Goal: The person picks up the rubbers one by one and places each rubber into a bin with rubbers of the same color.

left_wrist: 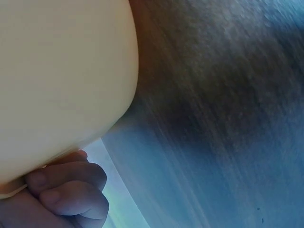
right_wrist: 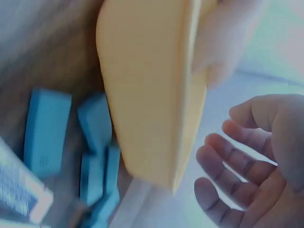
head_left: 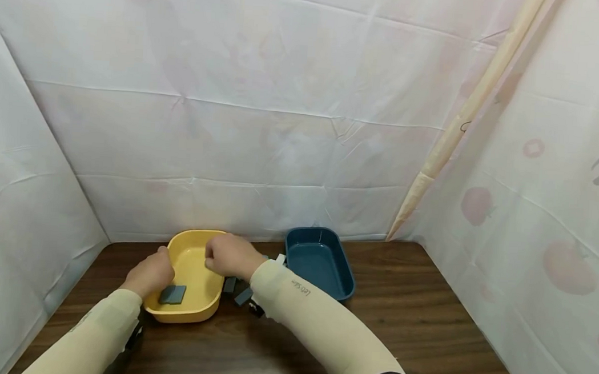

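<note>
My left hand (head_left: 151,272) grips the left rim of a yellow plastic bin (head_left: 198,288). In the left wrist view its curled fingers (left_wrist: 76,197) show at the rim, below the bin's wall (left_wrist: 61,80). A flat grey block (head_left: 172,295) lies inside the bin's near left part. My right hand (head_left: 236,254) hovers over the bin's right rim. Seen in the right wrist view, its fingers (right_wrist: 228,164) are loosely bent, apart from the bin's wall, with nothing between them. Several grey blocks (right_wrist: 47,133) lie on the table beside the bin, partly hidden by my right forearm in the head view.
A dark blue bin (head_left: 318,259) stands to the right, partly behind my right forearm. A white printed item (right_wrist: 21,185) lies near the blocks. The brown wooden table (head_left: 405,308) is bordered by white cloth walls (head_left: 260,150) at the back and sides.
</note>
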Demonstrator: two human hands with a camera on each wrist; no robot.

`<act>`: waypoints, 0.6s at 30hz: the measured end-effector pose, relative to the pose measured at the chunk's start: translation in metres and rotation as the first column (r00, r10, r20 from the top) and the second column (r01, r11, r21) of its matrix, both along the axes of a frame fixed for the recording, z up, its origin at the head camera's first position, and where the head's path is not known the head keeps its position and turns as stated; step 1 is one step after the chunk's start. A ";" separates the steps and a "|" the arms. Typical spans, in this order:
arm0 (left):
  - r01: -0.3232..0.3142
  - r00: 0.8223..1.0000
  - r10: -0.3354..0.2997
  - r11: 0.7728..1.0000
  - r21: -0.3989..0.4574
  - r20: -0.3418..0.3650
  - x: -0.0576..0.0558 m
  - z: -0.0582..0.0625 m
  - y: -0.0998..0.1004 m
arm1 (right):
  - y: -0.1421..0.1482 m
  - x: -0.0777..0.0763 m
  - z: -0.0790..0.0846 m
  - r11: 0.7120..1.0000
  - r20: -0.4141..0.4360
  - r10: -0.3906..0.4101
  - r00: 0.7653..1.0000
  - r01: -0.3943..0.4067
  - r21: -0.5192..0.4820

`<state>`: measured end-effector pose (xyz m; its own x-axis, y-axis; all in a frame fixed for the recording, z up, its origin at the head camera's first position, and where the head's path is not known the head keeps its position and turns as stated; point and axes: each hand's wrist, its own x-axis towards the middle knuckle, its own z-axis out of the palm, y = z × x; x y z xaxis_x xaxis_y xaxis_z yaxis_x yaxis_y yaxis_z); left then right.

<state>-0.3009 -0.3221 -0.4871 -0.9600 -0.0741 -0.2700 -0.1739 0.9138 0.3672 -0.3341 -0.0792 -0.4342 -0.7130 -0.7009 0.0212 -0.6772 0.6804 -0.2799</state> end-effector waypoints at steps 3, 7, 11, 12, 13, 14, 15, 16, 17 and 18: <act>-0.004 1.000 0.004 1.000 -0.009 0.002 0.001 0.001 0.002 | 0.016 -0.010 0.004 0.997 0.012 -0.075 0.997 0.075 -0.018; -0.002 1.000 0.002 1.000 -0.012 0.005 0.001 0.000 0.001 | 0.032 -0.021 0.001 0.991 0.073 -0.129 0.989 0.130 -0.011; 0.001 1.000 -0.001 1.000 -0.015 0.004 0.002 0.000 0.001 | 0.042 -0.026 -0.008 0.987 0.083 -0.153 0.985 0.149 0.053; 0.001 1.000 0.000 1.000 -0.014 0.005 0.002 0.000 0.001 | 0.044 -0.026 -0.011 0.986 0.080 -0.159 0.984 0.154 0.071; -0.001 1.000 0.001 1.000 -0.014 0.005 0.003 0.000 0.002 | 0.045 -0.026 -0.014 0.983 0.071 -0.163 0.984 0.156 0.094; -0.002 1.000 0.002 1.000 -0.014 0.006 0.003 0.000 0.002 | 0.046 -0.026 -0.016 0.981 0.065 -0.166 0.984 0.158 0.110; -0.002 1.000 0.002 1.000 -0.014 0.005 0.003 0.000 0.002 | 0.047 -0.025 -0.018 0.980 0.068 -0.169 0.983 0.160 0.121; -0.003 1.000 0.003 1.000 -0.016 0.004 0.003 0.000 0.002 | 0.048 -0.024 -0.020 0.978 0.067 -0.173 0.983 0.163 0.130; -0.006 1.000 0.006 1.000 -0.017 0.005 0.003 0.000 0.003 | 0.048 -0.023 -0.022 0.976 0.065 -0.179 0.982 0.169 0.137; -0.009 1.000 0.009 1.000 -0.019 0.007 0.002 0.000 0.003 | 0.049 -0.021 -0.023 0.975 0.067 -0.182 0.981 0.171 0.140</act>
<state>-0.2987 -0.3192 -0.4869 -0.9573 -0.0875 -0.2755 -0.1843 0.9189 0.3488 -0.3555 -0.0302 -0.4573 -0.8215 -0.5563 -0.1252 -0.5223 0.8222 -0.2263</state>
